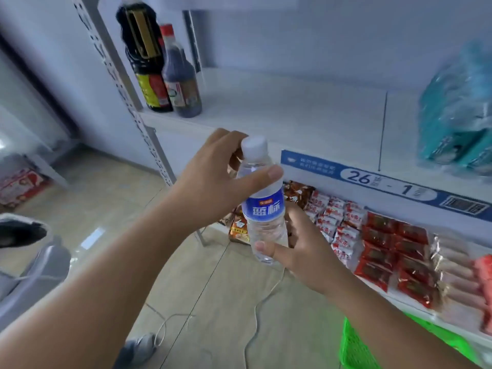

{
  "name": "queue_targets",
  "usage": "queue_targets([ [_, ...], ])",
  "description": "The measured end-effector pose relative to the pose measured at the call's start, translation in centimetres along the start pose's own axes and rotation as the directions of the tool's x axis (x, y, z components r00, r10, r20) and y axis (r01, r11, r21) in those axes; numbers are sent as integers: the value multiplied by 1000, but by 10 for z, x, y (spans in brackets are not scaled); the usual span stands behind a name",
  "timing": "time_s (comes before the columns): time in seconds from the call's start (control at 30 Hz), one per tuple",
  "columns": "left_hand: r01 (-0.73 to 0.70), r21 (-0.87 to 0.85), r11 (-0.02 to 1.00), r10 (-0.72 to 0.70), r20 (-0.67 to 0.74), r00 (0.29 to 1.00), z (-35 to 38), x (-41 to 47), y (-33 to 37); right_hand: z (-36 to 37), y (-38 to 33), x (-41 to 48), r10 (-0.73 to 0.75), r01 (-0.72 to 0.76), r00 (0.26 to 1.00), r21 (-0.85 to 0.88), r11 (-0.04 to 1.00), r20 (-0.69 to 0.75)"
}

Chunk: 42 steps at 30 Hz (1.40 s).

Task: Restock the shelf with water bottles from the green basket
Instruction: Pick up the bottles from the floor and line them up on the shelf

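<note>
The left grip (pixel 213 179) is curled round the neck of the water bottle (pixel 263 209), thumb laid across its shoulder just under the white cap. The right grip (pixel 300 246) is wrapped round the bottle's lower body, thumb pressed to the front. The bottle is held near upright in the air, before the front edge of the shelf (pixel 292 110), toward its left half and not yet touching it.

No water bottle is seen standing on the shelf, so the restocking is judged to be at an early stage: this bottle is yet to be set down. What is left in the green basket (pixel 354 350) cannot be told, as only a corner of it is shown.

One water bottle is counted, and one basket. Two dark sauce bottles (pixel 170 81) are stood at the shelf's left end, and one blurred teal pack (pixel 458 110) at its right end.
</note>
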<state>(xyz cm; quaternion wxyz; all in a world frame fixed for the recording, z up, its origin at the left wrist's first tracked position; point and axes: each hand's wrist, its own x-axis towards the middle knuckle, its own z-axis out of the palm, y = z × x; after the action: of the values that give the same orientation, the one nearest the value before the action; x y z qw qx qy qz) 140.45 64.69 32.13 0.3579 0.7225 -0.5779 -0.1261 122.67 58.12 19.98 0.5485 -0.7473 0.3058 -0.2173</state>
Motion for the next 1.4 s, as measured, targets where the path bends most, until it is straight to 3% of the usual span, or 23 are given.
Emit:
queue_targets([
  [0.27, -98, -305, 947, 117, 46, 992, -2, 11, 109, -78, -75, -62, -27, 11, 964, -60, 998, -263],
  [0.57, -199, -434, 878, 287, 146, 947, 82, 2, 265, -192, -72, -177, -16, 14, 863, -7, 1000, -505],
  [1.03, -204, -364, 909, 295, 213, 932, 258, -20, 450, -391, -2, -317, 18, -41, 841, -30, 999, -541],
  [1.17, -186, -363, 913, 283, 236, 930, 293, -5, 483, -436, 16, -323, 22, -36, 832, -14, 999, -554],
  [1.4, -273, -215, 938, 324, 252, 912, 339, 51, 515, -493, 51, -294, 23, -44, 770, -17, 999, -637],
])
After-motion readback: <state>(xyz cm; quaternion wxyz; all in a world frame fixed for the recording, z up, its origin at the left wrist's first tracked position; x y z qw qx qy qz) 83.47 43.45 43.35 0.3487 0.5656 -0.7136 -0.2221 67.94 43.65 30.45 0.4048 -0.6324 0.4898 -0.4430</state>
